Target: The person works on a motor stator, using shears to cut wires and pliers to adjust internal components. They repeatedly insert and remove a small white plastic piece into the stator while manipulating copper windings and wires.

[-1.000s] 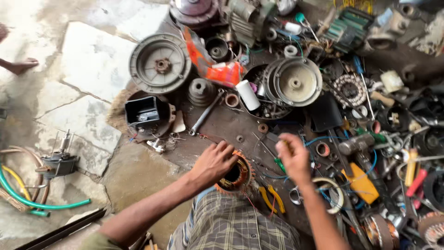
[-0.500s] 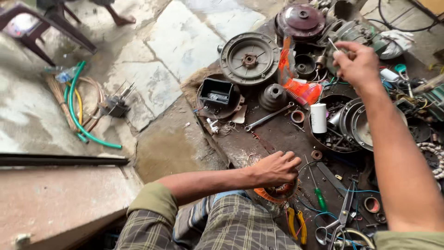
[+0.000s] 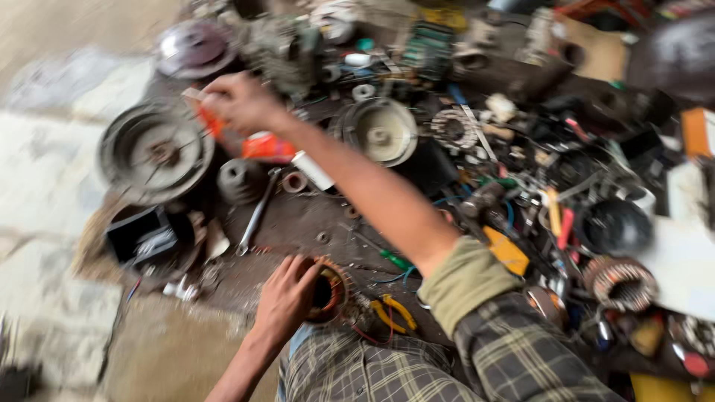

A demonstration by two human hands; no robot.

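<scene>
Copper-wound and ringed with orange-red, one motor stator [image 3: 328, 292] sits on the dark, oily floor right in front of the person's knees, and the left hand [image 3: 287, 296] rests on its near left side, fingers curled loosely over the rim. The right hand [image 3: 237, 100] is stretched far out across the clutter, its arm crossing the middle of the view; the fingers are closed around something thin and pale, but motion blur hides what it is, so I cannot tell exactly what is held. Just below that hand lies one orange plastic piece [image 3: 262, 146], and beside the forearm one small white cylinder [image 3: 312, 170]. Two large round metal covers show clearly: a grey pulley-like disc [image 3: 155, 152] to the left of the right hand and a pale bell-shaped housing [image 3: 381, 131] to its right. One stepped dark pulley [image 3: 240, 179] stands between the disc and one spanner [image 3: 257, 214], which lies slantwise on the floor. One black open box [image 3: 140, 237] sits at the left edge of the pile. Near the stator lie one pair of yellow-handled pliers [image 3: 391, 313] and one green-handled screwdriver [image 3: 395, 260]. A second copper-wound stator [image 3: 620, 283] lies well apart at the right. Further parts crowd the top and right, too blurred to count.
</scene>
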